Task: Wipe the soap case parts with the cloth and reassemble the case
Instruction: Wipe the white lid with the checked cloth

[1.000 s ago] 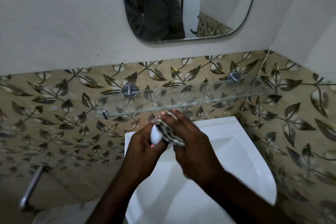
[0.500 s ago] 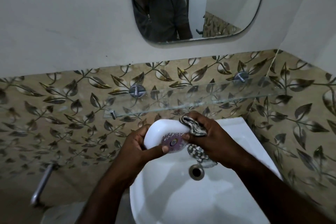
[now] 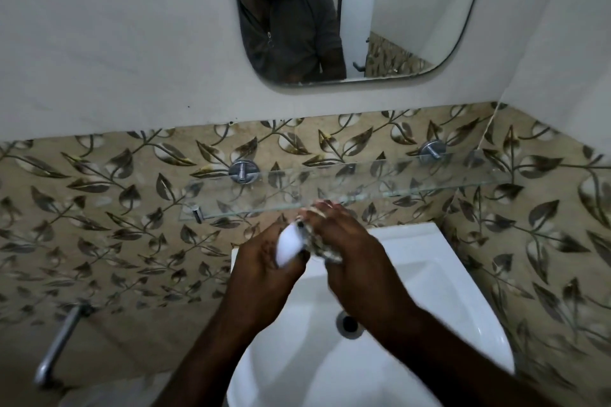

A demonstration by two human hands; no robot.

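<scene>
Over the white sink [image 3: 436,277], my left hand [image 3: 261,271] grips a white soap case part [image 3: 287,246], turned edge-on so only a narrow white side shows. My right hand [image 3: 350,258] presses a patterned grey-and-white cloth [image 3: 319,246] against the part's right side, fingers curled over the cloth. Most of the cloth is hidden under my right fingers. No other part of the case is visible.
A glass shelf [image 3: 380,188] on chrome brackets runs just behind my hands. The sink drain [image 3: 348,324] lies below my right wrist. A chrome bar [image 3: 56,347] sticks out at the lower left. A mirror [image 3: 363,16] hangs above on the wall.
The case part has turned from showing its purple inner face to edge-on. My right hand with the cloth has closed against it, and the view has tilted slightly upward.
</scene>
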